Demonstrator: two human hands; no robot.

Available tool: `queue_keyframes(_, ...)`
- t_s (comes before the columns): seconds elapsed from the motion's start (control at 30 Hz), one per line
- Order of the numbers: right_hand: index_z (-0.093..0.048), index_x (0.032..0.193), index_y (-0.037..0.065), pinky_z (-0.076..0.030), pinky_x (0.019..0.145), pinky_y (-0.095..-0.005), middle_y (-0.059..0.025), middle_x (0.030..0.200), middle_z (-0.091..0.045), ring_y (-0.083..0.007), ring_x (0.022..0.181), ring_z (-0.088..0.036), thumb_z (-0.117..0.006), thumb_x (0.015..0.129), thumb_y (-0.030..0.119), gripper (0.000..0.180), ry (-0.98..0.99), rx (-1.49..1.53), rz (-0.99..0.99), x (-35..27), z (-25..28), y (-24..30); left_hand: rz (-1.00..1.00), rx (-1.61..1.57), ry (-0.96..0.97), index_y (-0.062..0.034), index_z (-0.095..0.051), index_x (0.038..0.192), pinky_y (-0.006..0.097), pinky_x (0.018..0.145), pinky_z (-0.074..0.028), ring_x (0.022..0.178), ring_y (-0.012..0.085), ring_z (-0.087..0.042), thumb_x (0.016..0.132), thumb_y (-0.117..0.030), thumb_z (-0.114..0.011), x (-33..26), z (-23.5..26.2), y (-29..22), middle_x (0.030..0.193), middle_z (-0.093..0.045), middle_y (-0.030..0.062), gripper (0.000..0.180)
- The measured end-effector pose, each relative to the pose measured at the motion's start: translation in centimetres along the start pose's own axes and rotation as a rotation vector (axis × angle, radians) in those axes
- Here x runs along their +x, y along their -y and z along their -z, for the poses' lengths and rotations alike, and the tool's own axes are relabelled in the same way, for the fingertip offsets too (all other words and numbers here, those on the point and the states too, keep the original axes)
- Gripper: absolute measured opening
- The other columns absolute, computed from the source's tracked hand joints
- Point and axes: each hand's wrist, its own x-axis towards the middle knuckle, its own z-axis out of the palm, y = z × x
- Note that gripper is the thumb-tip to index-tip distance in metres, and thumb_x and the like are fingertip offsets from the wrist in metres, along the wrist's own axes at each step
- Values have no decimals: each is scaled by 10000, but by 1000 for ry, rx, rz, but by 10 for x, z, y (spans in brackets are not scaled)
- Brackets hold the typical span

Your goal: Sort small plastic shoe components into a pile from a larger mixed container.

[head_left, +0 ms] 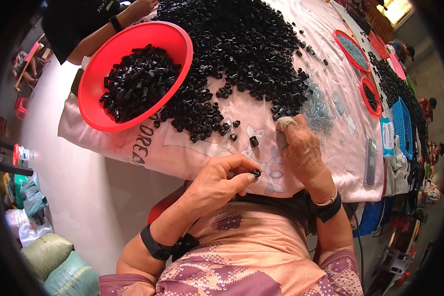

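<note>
Within left hand (220, 180), perhaps black clip (256, 173).

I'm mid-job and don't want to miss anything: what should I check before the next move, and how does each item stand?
1. Left grip has one small black piece pinched between thumb and finger: ok.
2. Right grip contents: cannot tell; its fingertips are partly hidden.
3. Pale finger covering on the right hand: ok, in place.
4. Clear pieces at hand: ok, just beyond the right hand.
5. All black pieces gathered: not ok; a loose piece lies on the cloth.
</note>
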Motion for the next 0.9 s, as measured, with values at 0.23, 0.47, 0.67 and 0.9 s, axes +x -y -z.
queue_keyframes(0.23,-632,981,34,-527,643,-392,-147,872,-585,-335,747,-624,-633,772,-13,214,-23,267,-16,-2,7,-6,-6,2,7,-21,-659,1072,190,580,-442,669,31,-547,923,-143,-610,2,1,2,786,-583,-42,199)
queue_keyframes(0.47,-654,1055,-11,-505,631,-200,-18,886,-679,-56,745,-613,-675,901,49,167,97,1198,-394,-34,22,31,11,-6,-3,-7,-654,1098,177,591,-446,712,42,-578,927,-157,-641,3,0,1,890,-657,-5,228)
queue_keyframes(0.67,-660,1115,-7,-530,699,-207,-30,935,-685,-76,832,-647,-662,906,31,212,131,1357,-458,-40,21,43,-7,-5,-21,-4,-653,1106,176,585,-444,704,42,-586,928,-161,-643,3,-1,1,881,-656,-8,237)
queue_keyframes(0.9,-674,1094,-3,-540,723,-236,-71,947,-676,-123,845,-666,-642,870,-55,232,61,1239,-323,-39,16,45,-23,-40,-35,0,-638,1118,168,578,-447,702,34,-594,919,-156,-661,3,-3,4,864,-660,-9,254)
